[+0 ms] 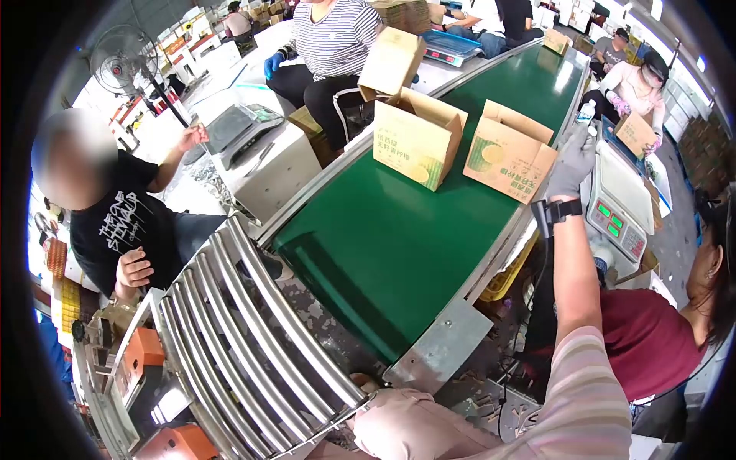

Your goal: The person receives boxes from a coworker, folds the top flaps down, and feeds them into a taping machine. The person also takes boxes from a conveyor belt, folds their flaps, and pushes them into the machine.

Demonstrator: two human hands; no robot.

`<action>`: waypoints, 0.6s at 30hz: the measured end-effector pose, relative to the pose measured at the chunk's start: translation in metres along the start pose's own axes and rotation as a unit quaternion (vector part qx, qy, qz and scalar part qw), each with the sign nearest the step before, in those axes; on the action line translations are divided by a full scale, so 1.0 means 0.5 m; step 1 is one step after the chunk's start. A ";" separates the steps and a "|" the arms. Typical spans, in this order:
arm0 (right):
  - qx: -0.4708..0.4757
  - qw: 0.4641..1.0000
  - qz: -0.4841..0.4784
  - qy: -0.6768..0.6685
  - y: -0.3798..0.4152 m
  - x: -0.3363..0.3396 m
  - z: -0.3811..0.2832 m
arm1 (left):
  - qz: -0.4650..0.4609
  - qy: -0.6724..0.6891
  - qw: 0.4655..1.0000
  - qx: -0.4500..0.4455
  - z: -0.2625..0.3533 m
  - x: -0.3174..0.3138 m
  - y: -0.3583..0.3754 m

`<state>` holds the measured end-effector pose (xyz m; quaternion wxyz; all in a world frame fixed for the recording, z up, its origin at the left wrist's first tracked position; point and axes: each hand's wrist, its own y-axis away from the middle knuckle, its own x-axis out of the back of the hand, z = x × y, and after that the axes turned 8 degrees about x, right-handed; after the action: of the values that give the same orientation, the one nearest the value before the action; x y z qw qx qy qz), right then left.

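My right hand [573,166], in a grey glove with a black watch [558,214] at the wrist, reaches forward along the right side of the green conveyor belt [399,238]. It is right beside the printed cardboard box [509,159], whose top flaps stand up. A small clear bottle [586,113] shows just past the fingertips; I cannot tell whether the fingers grip anything. Left of that box, a second printed box [418,142] stands on the belt with raised flaps. My left hand is out of view.
Steel rollers [253,322] lie at the belt's near end. A person in black [130,215] sits left; another in dark red [652,337] is close on my right, near a scale [617,218]. A striped-shirt worker [333,38] sits across, near a tilted box [392,61].
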<state>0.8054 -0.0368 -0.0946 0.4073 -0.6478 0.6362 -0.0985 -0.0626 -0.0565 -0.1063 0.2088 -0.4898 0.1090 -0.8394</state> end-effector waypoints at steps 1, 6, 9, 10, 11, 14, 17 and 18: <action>0.021 0.997 -0.007 0.074 -0.046 0.017 0.021 | 0.008 -0.016 1.000 -0.004 -0.013 -0.003 0.001; -0.387 0.891 -0.238 -0.010 -0.028 0.194 0.272 | 0.009 0.012 1.000 -0.010 -0.009 -0.006 -0.003; -0.469 0.841 -0.271 -0.006 0.087 0.125 0.078 | 0.031 0.005 0.998 -0.061 0.036 -0.004 -0.006; -0.458 0.848 -0.267 -0.015 0.108 0.120 0.074 | 0.011 0.012 1.000 -0.025 0.037 0.000 -0.005; -0.447 0.855 -0.263 -0.021 0.125 0.116 0.067 | -0.011 0.019 1.000 0.012 0.031 0.002 0.002; -0.476 0.857 -0.194 0.032 0.158 0.100 0.035 | -0.044 0.095 0.992 0.076 -0.067 -0.021 0.002; -0.529 0.824 -0.192 -0.064 0.153 0.123 0.025 | -0.033 0.262 0.955 0.136 -0.019 -0.008 0.010; -0.402 0.876 -0.232 -0.133 0.180 0.138 -0.067 | -0.006 0.284 0.945 0.159 -0.007 -0.002 0.014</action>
<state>0.7287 -0.1002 -0.1585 0.1576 -0.8919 0.3921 0.1611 -0.0637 -0.0624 -0.1117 0.2388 -0.1920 0.0260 -0.9516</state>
